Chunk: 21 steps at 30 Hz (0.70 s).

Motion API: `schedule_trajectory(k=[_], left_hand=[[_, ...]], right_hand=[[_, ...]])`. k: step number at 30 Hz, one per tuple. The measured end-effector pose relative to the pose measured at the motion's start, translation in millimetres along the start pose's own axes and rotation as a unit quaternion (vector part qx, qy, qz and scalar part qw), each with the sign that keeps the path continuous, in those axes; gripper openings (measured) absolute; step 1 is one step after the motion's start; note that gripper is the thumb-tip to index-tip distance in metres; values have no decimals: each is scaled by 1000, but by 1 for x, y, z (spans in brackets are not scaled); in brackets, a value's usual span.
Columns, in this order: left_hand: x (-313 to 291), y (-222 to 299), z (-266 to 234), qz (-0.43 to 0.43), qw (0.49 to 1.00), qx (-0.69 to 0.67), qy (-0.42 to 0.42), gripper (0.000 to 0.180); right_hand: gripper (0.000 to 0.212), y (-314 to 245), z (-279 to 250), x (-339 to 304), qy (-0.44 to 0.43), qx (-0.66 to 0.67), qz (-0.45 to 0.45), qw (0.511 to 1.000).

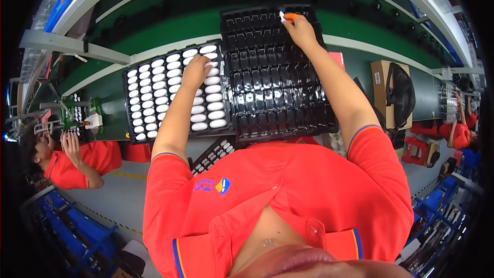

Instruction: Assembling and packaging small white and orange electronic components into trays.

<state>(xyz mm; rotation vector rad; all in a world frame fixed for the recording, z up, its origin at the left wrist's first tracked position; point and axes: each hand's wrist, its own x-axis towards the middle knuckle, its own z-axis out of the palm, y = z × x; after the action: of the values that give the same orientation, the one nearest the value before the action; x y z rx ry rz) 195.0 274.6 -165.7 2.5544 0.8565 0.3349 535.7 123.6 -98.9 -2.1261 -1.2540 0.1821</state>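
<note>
My left hand [197, 72] is over a black tray [224, 83] filled with rows of glossy white oval pieces [213, 89]. Its fingers are bent together on a white piece near the tray's far right corner and hide part of it. To the right lies a black tray [260, 54] with rows of moulded pockets, which look unfilled. At its far edge my right hand [301, 31] pinches a small white piece [282, 16], held upright. Something orange [292, 16] shows at those fingertips; whether it covers a finger or is held, I cannot tell.
A green bench [190, 20] with a pale rail runs beyond the trays. At right stand a cardboard box [381, 82] and a black bag-like item [401, 95]. Another tray of white pieces [216, 155] sits lower, near my body. Co-workers in red [85, 162] are at both sides.
</note>
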Motion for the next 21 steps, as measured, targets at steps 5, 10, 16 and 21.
schedule_trajectory(k=[5, 10, 16, 21], left_hand=[[-1, -33, 15, -3, 997, 19, -68, 27], [7, -5, -5, -7, 996, -53, -73, 21], [-4, -6, -28, 1, 993, -113, -43, 19], [-27, 11, -42, 61, 976, -189, 86, 12]], right_hand=[[36, -24, 19, 52, 65, -273, 67, 957], [23, 8, 57, 58, -43, -333, 162, 928], [15, -16, 26, 38, 75, -162, 108, 978], [24, -23, -4, -9, -18, 305, 224, 925]])
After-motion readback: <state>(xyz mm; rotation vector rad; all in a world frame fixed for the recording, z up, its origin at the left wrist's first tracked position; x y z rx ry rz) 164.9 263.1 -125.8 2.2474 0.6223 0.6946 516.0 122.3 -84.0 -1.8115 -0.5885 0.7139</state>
